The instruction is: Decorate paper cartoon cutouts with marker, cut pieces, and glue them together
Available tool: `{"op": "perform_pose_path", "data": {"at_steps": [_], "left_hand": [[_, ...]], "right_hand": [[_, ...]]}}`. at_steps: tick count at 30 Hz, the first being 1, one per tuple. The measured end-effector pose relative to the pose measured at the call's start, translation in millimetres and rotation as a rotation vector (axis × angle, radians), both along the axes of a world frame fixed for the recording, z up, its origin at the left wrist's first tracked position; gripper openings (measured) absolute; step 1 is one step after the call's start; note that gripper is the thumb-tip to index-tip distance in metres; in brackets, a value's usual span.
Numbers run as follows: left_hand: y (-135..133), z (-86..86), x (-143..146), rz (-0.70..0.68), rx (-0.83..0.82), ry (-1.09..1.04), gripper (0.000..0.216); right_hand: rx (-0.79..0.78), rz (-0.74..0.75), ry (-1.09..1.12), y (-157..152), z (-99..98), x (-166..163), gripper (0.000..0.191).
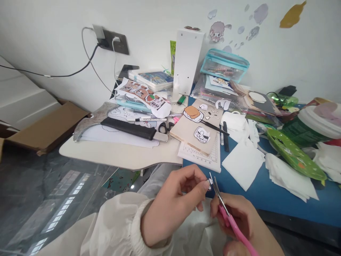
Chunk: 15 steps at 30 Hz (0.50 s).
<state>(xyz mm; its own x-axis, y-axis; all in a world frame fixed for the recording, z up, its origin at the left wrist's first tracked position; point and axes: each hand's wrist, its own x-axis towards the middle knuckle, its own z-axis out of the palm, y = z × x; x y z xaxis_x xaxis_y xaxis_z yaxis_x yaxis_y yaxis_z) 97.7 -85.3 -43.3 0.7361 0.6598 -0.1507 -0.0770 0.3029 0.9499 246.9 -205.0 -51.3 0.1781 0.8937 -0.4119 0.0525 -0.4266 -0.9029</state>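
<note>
Scissors [232,224], pink-handled, lower right of frame; right hand [243,213] curled round them, blades [220,197] slightly parted. Left hand [177,201] nearly closed, pinching small paper cutout [209,187] beside blades, lower centre of frame.

The bare left hand [177,201] pinches with thumb [196,193] and index finger [197,171], other fingers curled beneath. Behind them, a loose off-white fabric sleeve [114,222] gathers at the wrist [150,225]. Beside the left fingertips, the bare right hand [252,217] curls in a grip, fingers bent inward.
</note>
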Motion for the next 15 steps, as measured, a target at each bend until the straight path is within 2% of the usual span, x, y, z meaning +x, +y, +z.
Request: {"op": "perform_pose_path", "data": {"at_steps": [9, 15], "left_hand": [[-1, 4.8, -1, -0.011, 0.033, 0.051, 0.021], [-3, 10.8, -3, -0.017, 0.039, 0.074, 0.022]], "right_hand": [[-0.026, 0.071, -0.068, -5, -2.8, 3, 0.058], [-0.019, 0.149, -0.126, -5, 1.4, 7, 0.05]]}}
